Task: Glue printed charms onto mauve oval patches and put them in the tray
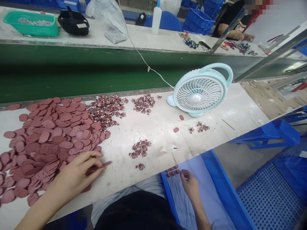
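My left hand (80,171) is over the right edge of a big heap of reddish-brown oval discs (64,144). Its thumb and fingers pinch one oval disc (106,164), seen nearly edge-on. Down in a blue bin (217,179) lined with pale sheeting, my right hand (190,184) has its fingers closed beside short rows of small brown pieces (172,172). What lies between those fingertips is hidden. Small clusters of brown figure-like pieces (140,148) rest on the worktable between the hands. A small clear bottle with a dark tip (169,148) lies near the table's front edge.
A light-blue fan (198,92) stands on the table, its cord running up and left. A larger pile of small brown pieces (105,110) adjoins the discs. Across the green divider, a second bench holds a green basket (33,25) and a white bottle (156,19). Another person's hands (237,35) work there.
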